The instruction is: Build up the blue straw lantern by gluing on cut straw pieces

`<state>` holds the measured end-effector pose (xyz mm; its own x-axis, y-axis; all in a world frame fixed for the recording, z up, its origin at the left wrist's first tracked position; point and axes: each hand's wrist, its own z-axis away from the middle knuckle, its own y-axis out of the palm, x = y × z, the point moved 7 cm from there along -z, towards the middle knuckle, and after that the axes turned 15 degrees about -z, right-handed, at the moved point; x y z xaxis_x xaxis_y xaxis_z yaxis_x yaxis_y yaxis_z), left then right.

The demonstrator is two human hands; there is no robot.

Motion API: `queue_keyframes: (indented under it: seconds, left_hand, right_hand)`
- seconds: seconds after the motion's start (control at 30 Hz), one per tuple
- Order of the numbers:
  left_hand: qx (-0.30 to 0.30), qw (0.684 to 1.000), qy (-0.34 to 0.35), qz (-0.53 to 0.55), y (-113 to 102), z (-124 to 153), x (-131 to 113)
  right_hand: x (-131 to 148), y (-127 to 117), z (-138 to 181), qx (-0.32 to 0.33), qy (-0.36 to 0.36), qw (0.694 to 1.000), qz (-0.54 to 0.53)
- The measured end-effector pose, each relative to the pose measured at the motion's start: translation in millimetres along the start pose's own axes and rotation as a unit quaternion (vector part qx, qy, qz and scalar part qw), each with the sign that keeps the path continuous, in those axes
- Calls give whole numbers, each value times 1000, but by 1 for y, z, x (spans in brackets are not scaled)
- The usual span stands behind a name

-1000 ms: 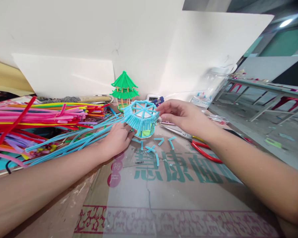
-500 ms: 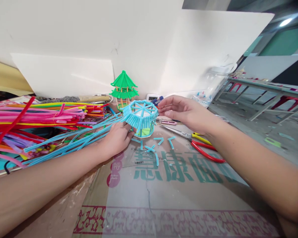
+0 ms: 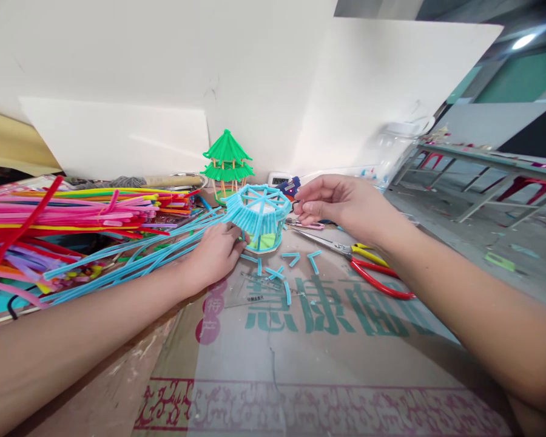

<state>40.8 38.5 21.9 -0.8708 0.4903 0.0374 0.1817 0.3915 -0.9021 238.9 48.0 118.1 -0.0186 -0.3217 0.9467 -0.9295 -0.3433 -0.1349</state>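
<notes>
A light-blue pavilion model [image 3: 261, 215], built of pipe cleaners with a spoked roof ring and a slanting skirt, stands on the cardboard. My left hand [image 3: 221, 252] grips its lower left side, fingers closed on a post under the skirt. Just right of the roof ring, apart from it, is my right hand [image 3: 330, 200], its thumb and fingertips drawn together; whatever lies between them is too small to make out. Short blue pipe cleaner pieces [image 3: 287, 292] lie in front of the model. Scissors [image 3: 341, 246] with red and yellow handles rest partly open below my right hand.
A green two-tiered pavilion [image 3: 227, 158] stands behind. Bundles of colored pipe cleaners [image 3: 68, 212] fill the left, with long blue pipe cleaners [image 3: 131, 267] beside my left forearm. A small digital timer [image 3: 278, 178], a clear ruler [image 3: 250, 297] and a plastic jar [image 3: 395, 152] are around.
My right hand has shifted slightly right, and its thumb and fingers have come closer together. My left hand stays on the pavilion model, which has barely moved.
</notes>
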Motion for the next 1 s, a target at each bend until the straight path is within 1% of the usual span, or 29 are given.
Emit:
queue_keyframes:
  seconds: [0.1,0.17,0.2,0.23,0.3,0.37,0.4,0.47,0.53,0.77,1.0]
  left_hand:
    - [0,1000,2,-5,-1,0,-1]
    - [1,1000,4,-7,-1,-1,-1]
    - [2,1000,4,-8,-1,-1,-1]
    - [4,1000,4,-9,-1,-1,-1]
    - [6,1000,1,-16,-1,0,-1]
    - [6,1000,2,-25,-2,0,-2]
    - [6,1000,4,-29,-2,0,-2]
    - [4,999,9,-33,-3,0,-3]
    - [1,999,12,-37,-3,0,-4]
    - [-19,999,14,-46,-5,0,-4]
    - [-24,999,6,-33,-8,1,-5]
  right_hand:
    - [3,4,2,2,-5,999,33]
    - [5,7,4,-2,-19,994,104]
    - [7,8,6,-7,-37,988,152]
    - [10,9,7,-12,-62,977,204]
    - [15,13,10,-23,-121,945,303]
    - [16,16,13,-22,-161,914,372]
    - [15,17,13,-18,-168,904,392]
    - [11,18,12,-7,-172,894,413]
    - [9,18,11,-3,-173,891,419]
    - [7,22,12,7,-154,903,402]
    - [8,31,19,20,-170,886,430]
